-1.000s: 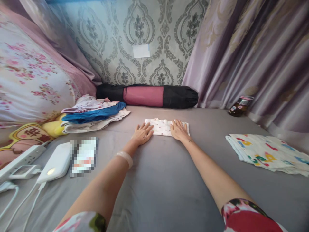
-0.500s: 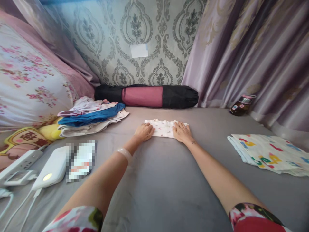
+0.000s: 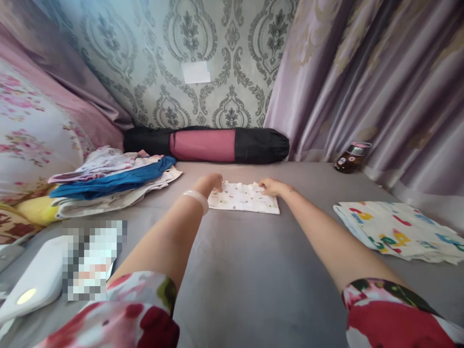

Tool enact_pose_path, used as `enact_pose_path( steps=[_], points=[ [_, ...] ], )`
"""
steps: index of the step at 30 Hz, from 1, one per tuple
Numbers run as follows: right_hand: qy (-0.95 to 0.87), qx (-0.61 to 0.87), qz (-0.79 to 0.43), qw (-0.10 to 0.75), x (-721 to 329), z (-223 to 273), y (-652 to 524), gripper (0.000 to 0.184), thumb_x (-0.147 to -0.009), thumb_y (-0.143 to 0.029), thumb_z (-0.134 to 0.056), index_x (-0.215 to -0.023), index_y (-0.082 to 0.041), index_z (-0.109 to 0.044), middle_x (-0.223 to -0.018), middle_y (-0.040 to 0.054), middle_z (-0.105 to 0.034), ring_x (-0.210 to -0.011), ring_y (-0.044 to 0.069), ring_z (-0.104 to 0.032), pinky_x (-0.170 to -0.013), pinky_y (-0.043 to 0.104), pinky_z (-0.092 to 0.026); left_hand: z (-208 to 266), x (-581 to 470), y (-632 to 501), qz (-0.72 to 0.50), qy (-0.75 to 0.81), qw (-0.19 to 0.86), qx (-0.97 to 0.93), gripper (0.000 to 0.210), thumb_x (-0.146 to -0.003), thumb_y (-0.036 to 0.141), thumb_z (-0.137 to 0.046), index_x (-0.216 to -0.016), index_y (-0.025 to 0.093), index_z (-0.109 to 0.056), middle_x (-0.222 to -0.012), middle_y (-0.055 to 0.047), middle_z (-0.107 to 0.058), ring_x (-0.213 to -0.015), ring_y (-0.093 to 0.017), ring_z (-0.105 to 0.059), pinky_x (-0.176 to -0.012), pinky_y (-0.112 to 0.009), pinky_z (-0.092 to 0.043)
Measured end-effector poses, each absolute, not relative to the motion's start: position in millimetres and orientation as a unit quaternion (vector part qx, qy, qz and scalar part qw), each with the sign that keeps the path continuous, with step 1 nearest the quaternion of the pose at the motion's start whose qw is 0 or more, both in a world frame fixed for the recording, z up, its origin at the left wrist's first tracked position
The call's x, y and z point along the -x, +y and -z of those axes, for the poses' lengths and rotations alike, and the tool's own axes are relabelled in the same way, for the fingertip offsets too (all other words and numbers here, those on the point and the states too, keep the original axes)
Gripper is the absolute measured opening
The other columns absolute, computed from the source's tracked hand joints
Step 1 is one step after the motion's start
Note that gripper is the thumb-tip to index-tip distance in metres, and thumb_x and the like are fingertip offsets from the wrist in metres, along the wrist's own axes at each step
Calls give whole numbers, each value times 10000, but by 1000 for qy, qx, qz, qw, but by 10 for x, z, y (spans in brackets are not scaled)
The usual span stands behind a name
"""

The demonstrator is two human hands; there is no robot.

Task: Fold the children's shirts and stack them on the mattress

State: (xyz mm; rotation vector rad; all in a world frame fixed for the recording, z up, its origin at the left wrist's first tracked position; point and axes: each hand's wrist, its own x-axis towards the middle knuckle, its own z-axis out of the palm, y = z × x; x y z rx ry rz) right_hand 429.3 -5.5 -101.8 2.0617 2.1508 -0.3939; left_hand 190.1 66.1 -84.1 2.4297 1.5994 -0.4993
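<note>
A small folded white cloth with a tiny scattered print lies on the grey bedsheet in front of me; whether it is a garment, I cannot tell. My left hand is at its far left corner, fingers curled down and partly hidden behind the wrist, which wears a pale bangle. At the far right corner, my right hand pinches the edge between thumb and fingers. The cloth's far edge is slightly rumpled between my hands, while its near edge lies flat.
Folded clothes are stacked at left, near a white power bank and a blurred phone-like object. A black and pink rolled bag lies along the wall. At right are a dark bottle and a folded colourful-print cloth.
Both hands lay flat on the white cloth; now their fingers are curled at its far edge. More of the cloth shows, its near edge closer to me. The view has shifted rightward.
</note>
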Motion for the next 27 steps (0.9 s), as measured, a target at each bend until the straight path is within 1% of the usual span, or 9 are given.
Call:
enact_pose_path(
  steps=[3, 7, 11, 14, 16, 19, 21, 23, 27],
  points=[
    [695, -700, 128, 101, -4244, 931, 12, 495, -761, -247, -742, -1240, -187, -636, -1344, 139, -561, -1147, 265, -598, -939, 328, -484, 832, -1963, 787, 196, 546, 105, -808, 575, -623, 281, -797, -1179, 183, -684, -1129, -163, -707, -967, -349, -683, -814, -413, -546],
    [682, -703, 134, 148, -4217, 871, 160, 503, -684, -292, -813, -1161, -190, -690, -1259, 137, -619, -1095, 302, -625, -910, 385, -499, 803, -2013, 893, 205, 546, 113, -804, 688, -506, 263, -859, -1171, 188, -697, -1196, -186, -671, -1011, -425, -655, -859, -510, -516],
    [683, -688, 138, 203, -4182, 831, 295, 520, -631, -332, -850, -1108, -176, -713, -1160, 116, -677, -1051, 293, -640, -889, 385, -490, 818, -2006, 1028, 205, 558, 140, -792, 641, -435, 269, -880, -1058, 202, -748, -1086, -167, -718, -974, -423, -660, -861, -498, -507],
    [677, -683, 145, 235, -4160, 781, 328, 520, -615, -359, -860, -1080, -173, -721, -1116, 101, -699, -1009, 275, -656, -843, 365, -498, 875, -1972, 1154, 165, 542, 146, -811, 621, -465, 393, -864, -1053, 227, -752, -1032, -140, -733, -1007, -408, -647, -865, -465, -504],
    [674, -684, 148, 239, -4157, 740, 322, 494, -627, -346, -855, -1068, -163, -724, -1081, 99, -711, -994, 270, -662, -823, 353, -502, 912, -1955, 1227, 135, 523, 146, -829, 625, -499, 477, -836, -1071, 241, -747, -1024, -132, -734, -1039, -402, -634, -871, -455, -499],
    [670, -680, 151, 257, -4166, 682, 300, 448, -698, -357, -811, -1070, -123, -722, -1045, 125, -717, -956, 269, -675, -792, 347, -508, 935, -1957, 1299, 127, 553, 164, -807, 660, -451, 484, -858, -1058, 249, -753, -980, -134, -739, -1017, -410, -641, -877, -463, -488],
    [671, -678, 154, 259, -4178, 658, 288, 449, -713, -369, -799, -1078, -120, -718, -1027, 129, -720, -945, 267, -678, -784, 342, -511, 929, -1967, 1319, 141, 581, 181, -781, 674, -407, 463, -881, -1037, 256, -760, -947, -129, -743, -986, -409, -652, -872, -463, -487],
    [670, -682, 159, 245, -4190, 647, 278, 487, -684, -364, -823, -1096, -128, -712, -1025, 124, -721, -946, 270, -677, -788, 343, -511, 913, -1970, 1315, 165, 577, 185, -778, 683, -401, 470, -883, -1038, 259, -759, -944, -124, -745, -981, -404, -655, -864, -458, -494],
    [657, -704, 161, 217, -4204, 667, 240, 559, -639, -353, -859, -1124, -126, -699, -1018, 132, -722, -929, 281, -685, -795, 355, -514, 865, -1953, 1234, 201, 554, 177, -788, 735, -406, 447, -885, -1096, 238, -741, -1011, -144, -737, -1024, -420, -641, -874, -470, -499]
  ],
)
